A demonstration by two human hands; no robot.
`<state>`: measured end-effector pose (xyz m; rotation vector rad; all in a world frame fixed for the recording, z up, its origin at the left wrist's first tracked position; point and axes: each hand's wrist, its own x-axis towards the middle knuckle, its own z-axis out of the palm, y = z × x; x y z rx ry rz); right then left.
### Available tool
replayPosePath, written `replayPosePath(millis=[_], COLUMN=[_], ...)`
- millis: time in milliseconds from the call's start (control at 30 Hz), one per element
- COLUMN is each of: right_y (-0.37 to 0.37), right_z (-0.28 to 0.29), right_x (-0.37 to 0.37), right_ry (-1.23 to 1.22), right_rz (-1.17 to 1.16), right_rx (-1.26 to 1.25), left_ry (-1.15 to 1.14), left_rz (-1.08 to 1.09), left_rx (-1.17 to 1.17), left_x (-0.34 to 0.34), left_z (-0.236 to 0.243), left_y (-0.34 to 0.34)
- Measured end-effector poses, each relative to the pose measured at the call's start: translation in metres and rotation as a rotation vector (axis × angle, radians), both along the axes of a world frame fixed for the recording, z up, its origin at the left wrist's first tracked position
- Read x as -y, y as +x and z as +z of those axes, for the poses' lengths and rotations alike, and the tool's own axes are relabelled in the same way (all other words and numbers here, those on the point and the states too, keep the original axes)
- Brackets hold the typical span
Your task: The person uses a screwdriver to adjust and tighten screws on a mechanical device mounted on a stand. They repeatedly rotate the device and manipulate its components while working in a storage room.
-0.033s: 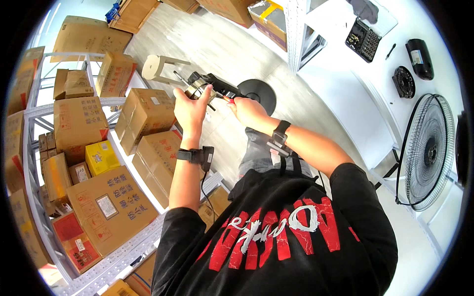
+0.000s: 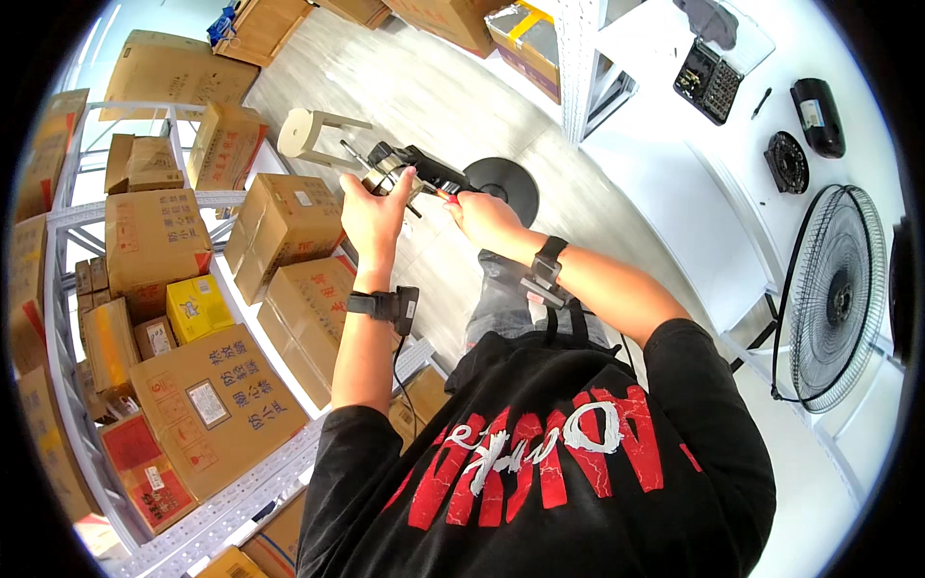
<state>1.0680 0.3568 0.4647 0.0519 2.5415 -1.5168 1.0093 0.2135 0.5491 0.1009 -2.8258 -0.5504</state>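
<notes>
A fan motor (image 2: 383, 179) with a bare metal shaft sits at the top of a black fan stand (image 2: 436, 170). My left hand (image 2: 374, 217) is closed around the motor, its thumb raised along the near side. In my right hand (image 2: 485, 220) is a screwdriver (image 2: 449, 197) with a red handle, pointed at the motor from the right. Its tip is too small to make out. Beneath, on the floor, lies the stand's round black base (image 2: 509, 183). Both wrists carry black strapped devices.
Shelves of cardboard boxes (image 2: 217, 405) line the left. A beige stool (image 2: 301, 135) stands beyond my left hand. On the white table (image 2: 655, 183) at right are an opened tool case (image 2: 709, 79), a black motor cover (image 2: 819, 116) and a round black part (image 2: 787, 162). A fan grille (image 2: 838, 299) leans nearby.
</notes>
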Motion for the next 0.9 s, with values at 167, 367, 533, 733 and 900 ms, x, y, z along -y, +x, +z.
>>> replayPosePath(millis=[167, 367, 533, 733, 900], right_y=[0.000, -0.018, -0.044, -0.065, -0.084], right_z=[-0.004, -0.009, 0.015, 0.029, 0.032], right_x=[0.003, 0.006, -0.010, -0.004, -0.012], right_ry=[-0.059, -0.281, -0.083, -0.033, 0.062], right_rz=[-0.035, -0.008, 0.096, 0.094, 0.152], right_rx=[0.012, 0.111, 0.097, 0.100, 0.040], left_ry=[0.051, -0.049, -0.052, -0.070, -0.091], left_rz=[-0.010, -0.041, -0.028, -0.097, -0.117], left_rx=[0.100, 0.148, 0.231, 0.331, 0.424], left_x=[0.002, 0.005, 0.013, 0.025, 0.035], left_z=[0.010, 0.026, 0.035, 0.047, 0.045], left_y=[-0.003, -0.029, -0.056, -0.097, -0.108])
